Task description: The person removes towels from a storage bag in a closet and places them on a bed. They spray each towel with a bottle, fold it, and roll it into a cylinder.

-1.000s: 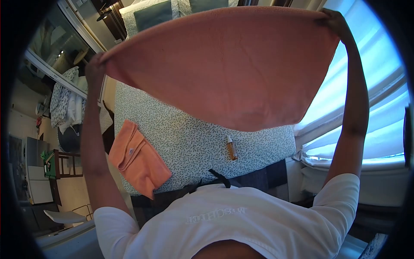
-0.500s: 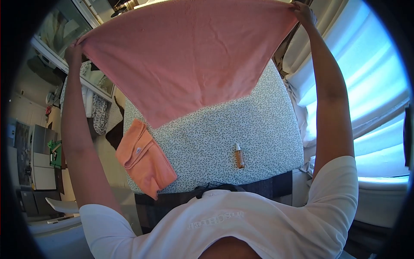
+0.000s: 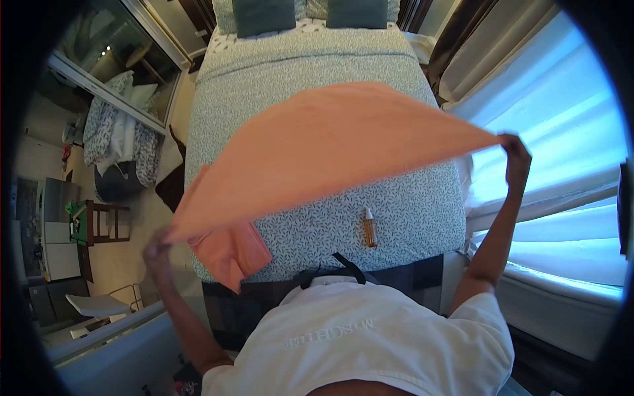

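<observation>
A coral-pink towel (image 3: 330, 145) is spread out in the air over the bed (image 3: 409, 211), its far edge billowing away from me. My left hand (image 3: 156, 253), slightly blurred, is closed on the near left corner. Higher up at the right, my right hand (image 3: 518, 158) grips the other near corner beside the window. Partly covered by the left end of the spread towel, a folded towel (image 3: 241, 254) of similar colour lies at the bed's front left. A small bottle (image 3: 371, 231) of amber liquid with a white top lies on the patterned bedding, apart from both hands.
Two dark green pillows (image 3: 264, 16) rest at the head of the bed. Pale curtains (image 3: 561, 132) hang before a bright window at the right. To the left are a glass door, a white chair (image 3: 99, 305) and a wooden stool (image 3: 109, 221).
Both hands have come down and nearer to me, still holding the towel's corners. The towel has swung from hanging upright to billowing over the bed, bringing the pillows into view.
</observation>
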Action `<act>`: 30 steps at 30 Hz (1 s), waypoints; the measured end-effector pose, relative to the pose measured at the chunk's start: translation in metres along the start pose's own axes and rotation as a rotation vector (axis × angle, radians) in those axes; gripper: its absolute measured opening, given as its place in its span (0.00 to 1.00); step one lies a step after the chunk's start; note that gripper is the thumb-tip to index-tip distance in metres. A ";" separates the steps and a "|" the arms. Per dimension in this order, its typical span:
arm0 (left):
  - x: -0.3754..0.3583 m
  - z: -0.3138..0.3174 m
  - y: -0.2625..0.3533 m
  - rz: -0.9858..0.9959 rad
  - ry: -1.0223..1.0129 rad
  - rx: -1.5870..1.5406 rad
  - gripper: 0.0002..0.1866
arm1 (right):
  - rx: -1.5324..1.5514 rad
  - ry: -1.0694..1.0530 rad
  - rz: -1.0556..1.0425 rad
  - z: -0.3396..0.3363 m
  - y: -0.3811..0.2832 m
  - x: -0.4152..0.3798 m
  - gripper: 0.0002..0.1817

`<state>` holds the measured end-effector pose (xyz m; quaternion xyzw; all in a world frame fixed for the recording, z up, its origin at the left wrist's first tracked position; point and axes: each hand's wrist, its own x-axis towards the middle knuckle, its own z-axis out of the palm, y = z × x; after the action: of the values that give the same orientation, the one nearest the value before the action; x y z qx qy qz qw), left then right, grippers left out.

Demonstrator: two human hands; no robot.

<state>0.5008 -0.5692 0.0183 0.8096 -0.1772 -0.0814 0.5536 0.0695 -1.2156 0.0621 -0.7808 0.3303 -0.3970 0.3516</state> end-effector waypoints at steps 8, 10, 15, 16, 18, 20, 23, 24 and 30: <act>-0.091 0.048 -0.050 -0.423 -0.419 -0.004 0.10 | -0.073 -0.131 0.537 -0.021 0.109 -0.184 0.12; -0.087 0.057 -0.071 -0.523 -0.455 0.003 0.09 | -0.122 -0.187 0.574 -0.009 0.119 -0.184 0.11; -0.013 0.083 -0.115 -0.381 -0.286 0.153 0.08 | -0.510 -0.327 0.235 0.055 0.148 -0.094 0.08; 0.014 0.092 -0.123 -0.351 -0.264 0.181 0.09 | -0.486 -0.307 0.205 0.077 0.152 -0.067 0.08; 0.072 0.117 -0.135 -0.325 -0.205 0.143 0.10 | -0.480 -0.360 0.150 0.120 0.172 -0.015 0.08; 0.136 0.150 -0.161 -0.279 -0.202 0.112 0.12 | -0.423 -0.410 0.100 0.168 0.209 0.030 0.08; 0.222 0.213 -0.206 -0.223 -0.189 0.188 0.12 | -0.509 -0.450 0.030 0.240 0.286 0.073 0.07; 0.244 0.235 -0.225 -0.222 -0.195 0.188 0.12 | -0.573 -0.444 0.017 0.260 0.315 0.081 0.06; 0.329 0.295 -0.318 -0.307 -0.116 0.185 0.12 | -0.787 -0.406 0.046 0.327 0.365 0.090 0.06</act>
<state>0.7704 -0.8463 -0.3647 0.8685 -0.0897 -0.1948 0.4469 0.3040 -1.3889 -0.3426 -0.9098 0.3978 -0.0716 0.0940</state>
